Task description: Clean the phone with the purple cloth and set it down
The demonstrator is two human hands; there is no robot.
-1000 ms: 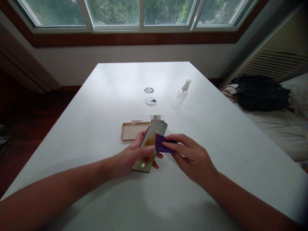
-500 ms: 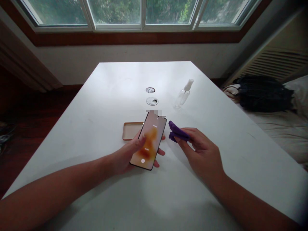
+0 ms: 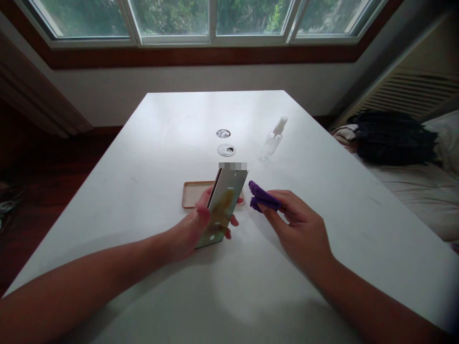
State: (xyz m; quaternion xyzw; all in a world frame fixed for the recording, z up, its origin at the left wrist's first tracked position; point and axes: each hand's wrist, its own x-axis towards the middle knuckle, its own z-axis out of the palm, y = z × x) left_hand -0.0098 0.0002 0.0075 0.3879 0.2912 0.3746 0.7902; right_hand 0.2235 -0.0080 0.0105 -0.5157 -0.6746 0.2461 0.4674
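Note:
My left hand (image 3: 191,229) grips a smartphone (image 3: 225,203) along its sides, with the lit screen tilted toward the right. The thumb lies along the left edge, and fingertips show past the right edge. A folded purple cloth (image 3: 264,197) is pinched between the thumb and fingers of my right hand (image 3: 299,217), just right of the phone and apart from it. Behind the phone a shallow phone case (image 3: 195,195) with a brownish rim lies on the table, partly hidden by the phone and my left hand.
On the white table (image 3: 143,143), a clear spray bottle (image 3: 273,142) stands at the back right. Two round fittings, a far one (image 3: 223,134) and a nearer one (image 3: 226,150), sit near the middle. A dark cloth heap (image 3: 392,138) lies beyond the right edge.
The phone has turned in my left hand, so its screen now faces more to the right and looks narrower. My left thumb has shifted off the screen to its edge. My right hand barely moved.

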